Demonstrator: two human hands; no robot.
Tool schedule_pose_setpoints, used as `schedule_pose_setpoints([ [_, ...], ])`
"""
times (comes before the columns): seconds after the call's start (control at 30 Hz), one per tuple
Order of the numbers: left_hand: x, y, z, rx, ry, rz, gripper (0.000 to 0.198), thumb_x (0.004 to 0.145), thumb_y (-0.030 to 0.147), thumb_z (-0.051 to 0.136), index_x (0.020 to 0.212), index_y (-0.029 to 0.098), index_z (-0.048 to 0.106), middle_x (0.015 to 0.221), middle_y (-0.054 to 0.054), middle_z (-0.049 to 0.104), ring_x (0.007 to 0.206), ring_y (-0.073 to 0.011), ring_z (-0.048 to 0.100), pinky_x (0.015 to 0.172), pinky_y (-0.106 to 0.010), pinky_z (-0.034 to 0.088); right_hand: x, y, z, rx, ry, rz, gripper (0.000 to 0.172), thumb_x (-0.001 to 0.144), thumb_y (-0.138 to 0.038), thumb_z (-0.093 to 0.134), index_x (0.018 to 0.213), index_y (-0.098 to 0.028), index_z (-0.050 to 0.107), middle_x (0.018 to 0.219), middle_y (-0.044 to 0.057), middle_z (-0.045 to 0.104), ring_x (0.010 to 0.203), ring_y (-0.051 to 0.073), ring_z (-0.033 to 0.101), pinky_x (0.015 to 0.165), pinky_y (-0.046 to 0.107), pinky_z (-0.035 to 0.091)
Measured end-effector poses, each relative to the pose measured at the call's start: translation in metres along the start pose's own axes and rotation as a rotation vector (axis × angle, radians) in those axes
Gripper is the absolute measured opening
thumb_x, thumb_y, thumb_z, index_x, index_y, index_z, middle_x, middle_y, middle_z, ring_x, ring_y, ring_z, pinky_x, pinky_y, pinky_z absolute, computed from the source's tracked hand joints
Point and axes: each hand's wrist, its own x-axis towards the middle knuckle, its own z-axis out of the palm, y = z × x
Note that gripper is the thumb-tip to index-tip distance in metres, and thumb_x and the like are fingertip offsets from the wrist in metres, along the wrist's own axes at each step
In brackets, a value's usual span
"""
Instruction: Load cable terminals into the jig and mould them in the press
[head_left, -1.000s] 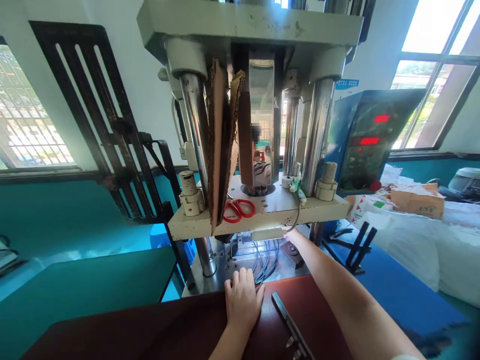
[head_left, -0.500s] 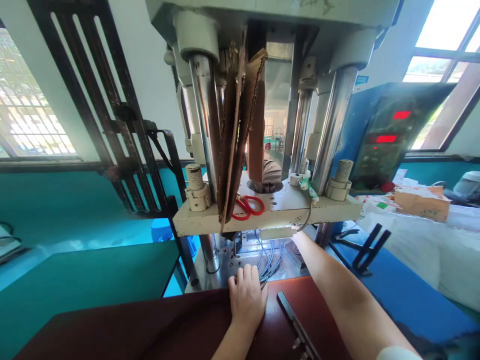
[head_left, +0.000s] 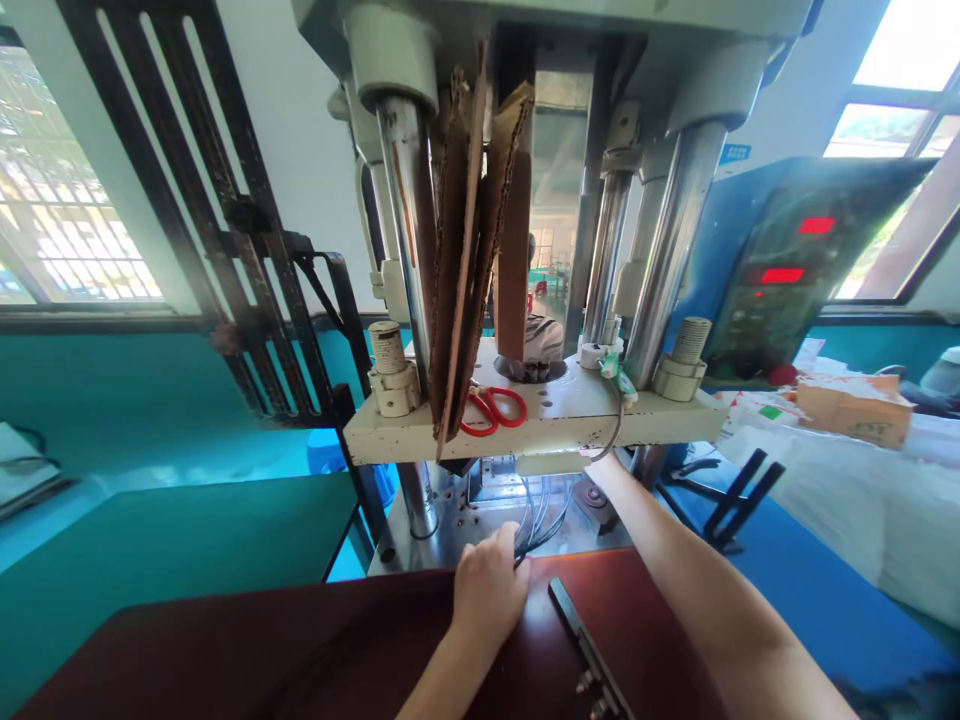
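My left hand (head_left: 491, 580) is at the front edge of the brown table, its fingers closed round a bundle of thin grey cables (head_left: 544, 528). The cables run back into the lower part of a press (head_left: 525, 440). My right hand (head_left: 602, 468) reaches in under the press's pale plate, behind a white bar-shaped lamp (head_left: 551, 464); its fingers are hidden. Below the plate, a lit metal fixture (head_left: 499, 485) sits on the steel bed. A black metal bar (head_left: 589, 645) with small bolts at its near end lies on the table, right of my left hand.
Red-handled scissors (head_left: 495, 410) and upright cardboard sheets (head_left: 472, 270) rest on the press plate. Steel columns (head_left: 409, 200) flank the opening. At right are a control box (head_left: 802, 270) with red displays and a blue table (head_left: 817, 590); a green table (head_left: 187, 530) is at left.
My left hand has turned and closed round the cables, which are now bunched at its fingers. My right forearm has shifted slightly; its hand stays under the plate.
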Motion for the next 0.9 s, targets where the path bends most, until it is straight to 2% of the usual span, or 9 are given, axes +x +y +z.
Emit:
schedule_pose_setpoints([
  [0.1,-0.004,0.006,-0.014,-0.49,-0.355,-0.004,0.033,0.069,0.034,0.059,0.096,0.016,0.054,0.074,-0.005,0.063,0.064,-0.0211,0.059,0.058,-0.03,0.041,-0.016,0.009,-0.01,0.074,0.013,0.077,0.025,0.085,-0.036,0.052,0.072,-0.014,0.052,0.049,-0.005,0.046,0.036,0.008,0.04,0.032,0.017,0.026],
  [0.17,-0.008,0.01,-0.013,-0.91,-0.629,-0.013,0.04,0.069,0.043,0.059,0.097,0.015,0.05,0.07,-0.005,0.062,0.052,-0.0173,0.056,0.05,-0.027,0.04,-0.034,0.012,-0.017,0.116,0.002,0.098,0.022,0.076,-0.036,0.055,0.07,-0.016,0.05,0.044,-0.004,0.045,0.034,0.009,0.04,0.03,0.017,0.022],
  [0.2,-0.009,0.013,-0.009,-1.104,-0.732,-0.047,0.043,0.07,0.046,0.058,0.099,0.015,0.047,0.071,-0.006,0.063,0.051,-0.0173,0.057,0.049,-0.026,0.041,-0.045,0.013,-0.02,0.131,-0.007,0.103,0.021,0.072,-0.036,0.056,0.071,-0.017,0.05,0.044,-0.003,0.047,0.034,0.01,0.041,0.03,0.017,0.022],
  [0.27,-0.013,0.02,0.004,-1.415,-0.83,-0.178,0.048,0.07,0.048,0.058,0.102,0.015,0.045,0.077,-0.01,0.064,0.058,-0.0202,0.061,0.053,-0.029,0.045,-0.068,0.011,-0.025,0.149,-0.031,0.105,0.024,0.067,-0.037,0.059,0.078,-0.016,0.052,0.047,-0.001,0.052,0.036,0.012,0.045,0.032,0.018,0.025],
  [0.4,-0.022,0.034,0.031,-1.707,-0.871,-0.447,0.046,0.074,0.041,0.057,0.109,0.014,0.045,0.094,-0.013,0.064,0.074,-0.0225,0.064,0.068,-0.034,0.048,-0.109,0.004,-0.026,0.157,-0.059,0.077,0.028,0.07,-0.04,0.059,0.084,-0.017,0.054,0.053,0.0,0.056,0.04,0.013,0.049,0.036,0.019,0.031],
  [0.53,-0.03,0.041,0.041,-1.723,-0.818,-0.443,0.034,0.076,0.034,0.058,0.1,0.01,0.053,0.074,-0.007,0.063,0.059,-0.0164,0.06,0.059,-0.029,0.047,-0.129,0.002,-0.026,0.126,-0.048,0.04,0.023,0.074,-0.04,0.056,0.084,-0.019,0.054,0.054,-0.001,0.055,0.044,0.016,0.053,0.038,0.022,0.035],
  [0.67,-0.033,0.044,0.044,-1.668,-0.753,-0.4,0.025,0.074,0.034,0.062,0.081,0.011,0.054,0.054,0.002,0.05,0.042,-0.0087,0.046,0.044,-0.022,0.039,-0.132,0.003,-0.03,0.098,-0.012,-0.002,0.024,0.074,-0.042,0.056,0.083,-0.02,0.054,0.054,-0.002,0.054,0.044,0.017,0.053,0.038,0.024,0.039],
  [0.77,-0.033,0.045,0.047,-1.678,-0.745,-0.37,0.027,0.072,0.035,0.064,0.078,0.012,0.051,0.05,0.005,0.042,0.037,-0.005,0.035,0.037,-0.017,0.028,-0.13,0.004,-0.034,0.101,0.024,-0.003,0.027,0.073,-0.044,0.057,0.083,-0.019,0.053,0.054,-0.002,0.055,0.043,0.017,0.054,0.037,0.023,0.04],
  [0.9,-0.032,0.046,0.046,-1.709,-0.726,-0.429,0.024,0.074,0.03,0.063,0.077,0.013,0.047,0.049,0.007,0.035,0.035,-0.0013,0.02,0.036,-0.014,0.01,-0.129,0.006,-0.034,0.109,0.07,0.017,0.029,0.071,-0.045,0.056,0.083,-0.018,0.052,0.053,-0.002,0.054,0.043,0.017,0.055,0.036,0.022,0.04],
])
